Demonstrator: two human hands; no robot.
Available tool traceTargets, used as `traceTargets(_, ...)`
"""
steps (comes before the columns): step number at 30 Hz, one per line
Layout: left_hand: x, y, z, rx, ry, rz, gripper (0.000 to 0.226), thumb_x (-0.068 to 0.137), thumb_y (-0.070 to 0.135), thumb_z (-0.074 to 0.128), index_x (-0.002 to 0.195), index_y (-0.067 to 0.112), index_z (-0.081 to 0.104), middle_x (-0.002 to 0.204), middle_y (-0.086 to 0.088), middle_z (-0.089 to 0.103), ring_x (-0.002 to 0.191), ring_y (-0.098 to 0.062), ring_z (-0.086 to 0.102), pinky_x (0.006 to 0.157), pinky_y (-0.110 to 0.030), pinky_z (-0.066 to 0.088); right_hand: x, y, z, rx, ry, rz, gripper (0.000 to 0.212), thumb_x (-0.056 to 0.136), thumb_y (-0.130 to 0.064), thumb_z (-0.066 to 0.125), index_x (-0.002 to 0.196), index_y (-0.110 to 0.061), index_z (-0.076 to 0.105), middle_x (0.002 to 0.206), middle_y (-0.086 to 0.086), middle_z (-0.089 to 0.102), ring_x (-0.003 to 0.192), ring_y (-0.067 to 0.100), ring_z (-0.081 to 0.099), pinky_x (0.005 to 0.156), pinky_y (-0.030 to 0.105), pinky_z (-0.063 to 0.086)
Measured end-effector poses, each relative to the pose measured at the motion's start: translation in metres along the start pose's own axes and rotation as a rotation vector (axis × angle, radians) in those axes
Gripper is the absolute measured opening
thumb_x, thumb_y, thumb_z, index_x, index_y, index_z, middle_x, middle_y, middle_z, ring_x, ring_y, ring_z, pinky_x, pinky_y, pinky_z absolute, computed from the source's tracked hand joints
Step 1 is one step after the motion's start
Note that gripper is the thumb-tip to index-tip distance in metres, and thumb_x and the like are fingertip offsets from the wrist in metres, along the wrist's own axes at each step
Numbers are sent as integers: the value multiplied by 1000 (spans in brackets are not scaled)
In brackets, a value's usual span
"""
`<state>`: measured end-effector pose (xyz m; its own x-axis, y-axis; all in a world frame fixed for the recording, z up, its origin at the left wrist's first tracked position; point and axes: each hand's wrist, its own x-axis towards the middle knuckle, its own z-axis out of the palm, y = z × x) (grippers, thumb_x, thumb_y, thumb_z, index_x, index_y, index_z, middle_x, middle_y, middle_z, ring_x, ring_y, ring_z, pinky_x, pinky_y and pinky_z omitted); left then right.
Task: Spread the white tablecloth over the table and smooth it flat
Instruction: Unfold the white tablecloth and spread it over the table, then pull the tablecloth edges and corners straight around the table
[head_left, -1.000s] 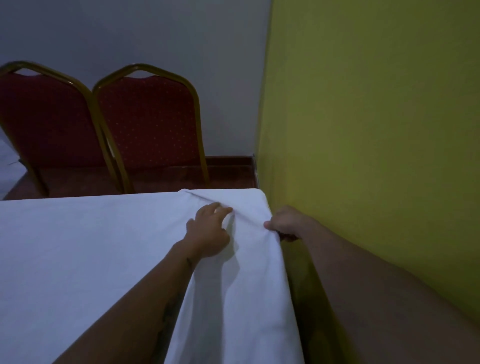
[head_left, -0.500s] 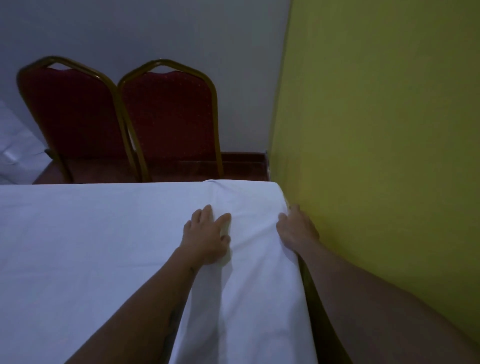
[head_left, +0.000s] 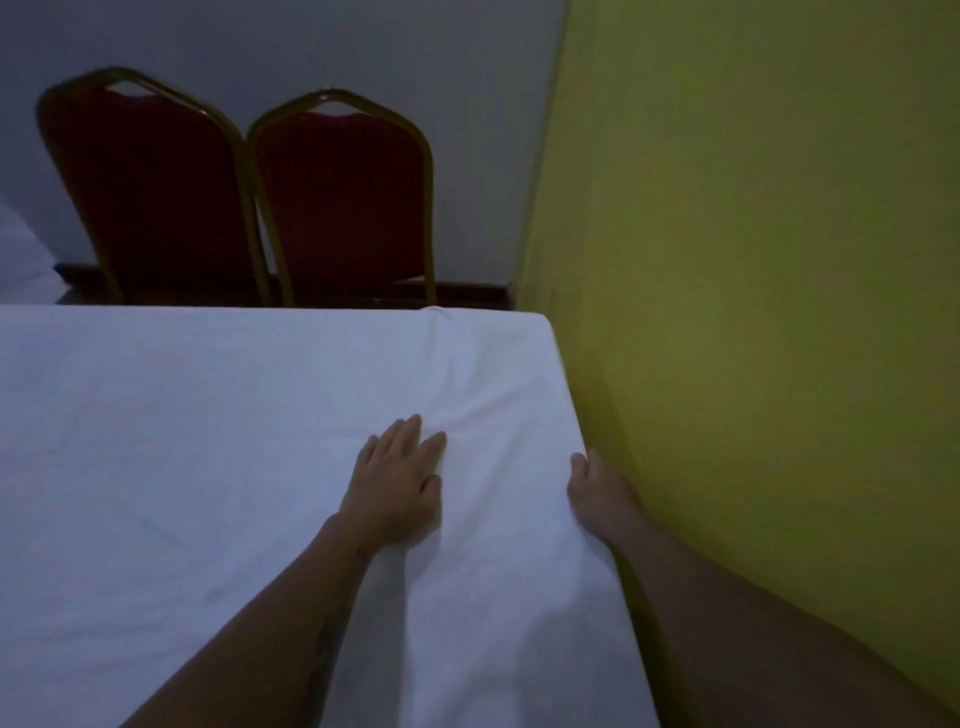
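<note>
two hands on the white tablecloth (head_left: 208, 441), which lies draped up to the yellow wall (head_left: 753, 312): left hand (head_left: 395, 483) flat, fingers spread, pressing; right hand (head_left: 597, 493) at the side edge, grip unclear; smoothing step, next sweep the creases (head_left: 467, 410) outward.

White tablecloth (head_left: 208, 467): woven cloth, matt, mostly smooth, soft creases toward the 1 o'clock corner. Red chair backs (head_left: 337, 202) at 11 o'clock: upholstery fabric, matt. Chair frames (head_left: 429, 218): gold-toned metal tube, dull sheen. Yellow-green wall (head_left: 753, 260) at 3 o'clock, grey wall (head_left: 311, 47) at 12: painted, matt, smooth. Dark skirting (head_left: 467, 288) at 12 o'clock: wood-like, finish unclear.
</note>
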<state>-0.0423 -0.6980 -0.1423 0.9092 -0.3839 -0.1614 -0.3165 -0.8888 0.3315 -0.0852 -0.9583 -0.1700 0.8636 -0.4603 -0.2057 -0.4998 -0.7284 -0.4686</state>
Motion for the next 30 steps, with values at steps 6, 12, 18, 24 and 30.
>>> traceTargets(6,-68,-4,17,-50,-44,14,58,98,32,38,154,29,25,166,-9,5,153,-26,1,123,-48,3,-112,41,4,45,29,102,62,96,-53,24,84,-5,60,93,18,66,95,34,62,92,43,44)
traceTargets(12,-129,12,6,-19,-185,90,68,92,31,54,154,27,24,162,-10,17,149,-32,16,120,-53,18,-205,57,-23,121,-271,304,51,105,-36,30,137,-1,51,148,23,44,136,33,43,109,34,32)
traceTargets(18,-165,61,18,-18,-329,300,63,91,46,56,149,38,33,163,-2,15,150,-26,11,119,-59,10,-261,80,-36,193,-295,373,28,97,-9,37,98,-6,64,122,22,62,111,32,58,78,31,41)
traceTargets(24,-192,99,47,279,-500,388,110,73,76,59,155,42,-7,160,-12,-30,146,-32,-30,114,-67,-11,-286,104,-22,256,-186,277,25,84,-23,57,106,-15,65,109,9,70,96,24,64,75,33,50)
traceTargets(30,-201,116,55,406,-521,365,123,76,51,67,147,37,-32,149,-22,-45,137,-41,-43,107,-75,-11,-279,113,-15,146,-208,229,20,68,-18,55,87,-19,53,97,9,66,91,29,63,73,34,51)
